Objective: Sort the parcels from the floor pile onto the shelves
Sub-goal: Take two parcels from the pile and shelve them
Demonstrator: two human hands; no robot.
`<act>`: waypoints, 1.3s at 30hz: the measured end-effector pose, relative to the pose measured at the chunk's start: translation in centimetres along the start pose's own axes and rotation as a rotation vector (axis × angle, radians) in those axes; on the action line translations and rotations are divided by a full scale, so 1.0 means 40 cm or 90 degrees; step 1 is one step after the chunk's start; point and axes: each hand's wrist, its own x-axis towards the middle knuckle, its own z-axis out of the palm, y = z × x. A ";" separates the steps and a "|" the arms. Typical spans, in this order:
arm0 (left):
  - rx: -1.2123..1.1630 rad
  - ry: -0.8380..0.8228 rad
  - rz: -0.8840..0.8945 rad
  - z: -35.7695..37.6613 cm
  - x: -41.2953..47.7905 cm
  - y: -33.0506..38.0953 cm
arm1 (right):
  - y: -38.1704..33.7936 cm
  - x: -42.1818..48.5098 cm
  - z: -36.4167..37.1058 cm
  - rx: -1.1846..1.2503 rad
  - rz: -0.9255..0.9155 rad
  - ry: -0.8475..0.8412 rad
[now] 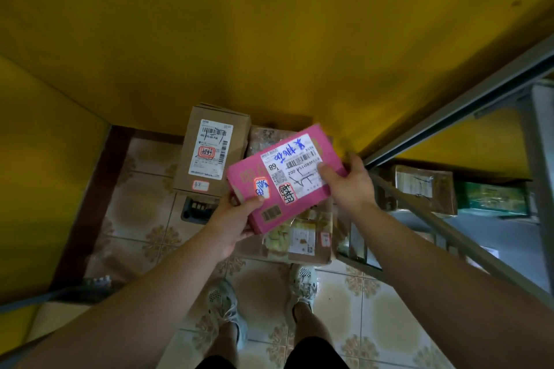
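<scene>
The left thumb [253, 201] presses down on the near left corner of a pink parcel [278, 189], with the other fingers curled underneath out of sight. The right thumb [325, 172] lies across the white shipping label at the far right corner, and its fingers wrap round the edge behind. Both hands therefore grip the parcel, the left hand [230, 226] from below and the right hand [352, 184] from the side. It is held label-up, clear of everything, over the floor pile.

Its long axis runs from near left to far right, so the right end already points toward the metal shelf rack [449, 117] on the person's right. The right hand is the nearer one to that rack, so placing the parcel probably means swinging it rightward, end first.

Directly beneath lie a brown cardboard box [209, 150] with a barcode label, and a flat cardboard parcel [299, 241], partly hidden by the pink one. On a lower shelf of the rack sit another taped brown box [419, 186] and a green package [494, 198].

The pile rests on a patterned tiled floor [144, 204] in a corner of yellow walls [269, 39]. The person's grey shoes [221, 305] stand just short of it.
</scene>
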 end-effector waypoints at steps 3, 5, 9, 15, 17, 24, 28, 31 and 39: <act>-0.076 0.007 0.009 0.022 -0.022 0.017 | -0.006 -0.023 0.032 0.138 0.064 0.014; -0.103 0.004 -0.010 0.049 -0.033 0.020 | -0.015 -0.042 0.066 0.257 0.085 -0.064; -0.121 -0.003 -0.030 0.086 -0.057 0.019 | -0.050 -0.055 0.115 0.394 0.090 -0.126; 0.053 0.139 0.056 -0.028 -0.037 0.034 | -0.060 -0.021 0.091 0.425 0.070 -0.102; 0.118 0.257 0.154 -0.080 -0.034 0.065 | -0.047 -0.002 0.082 0.404 0.067 -0.092; 0.286 0.329 0.106 -0.208 0.070 0.148 | -0.008 0.037 0.135 0.344 0.072 -0.100; 0.367 0.234 0.040 -0.218 0.118 0.167 | 0.006 0.054 0.182 0.329 0.102 -0.126; 0.429 0.225 0.045 -0.215 0.122 0.171 | 0.012 0.065 0.205 0.318 0.115 -0.141; 0.396 0.253 0.121 -0.225 0.107 0.158 | 0.004 0.054 0.203 0.296 0.136 -0.139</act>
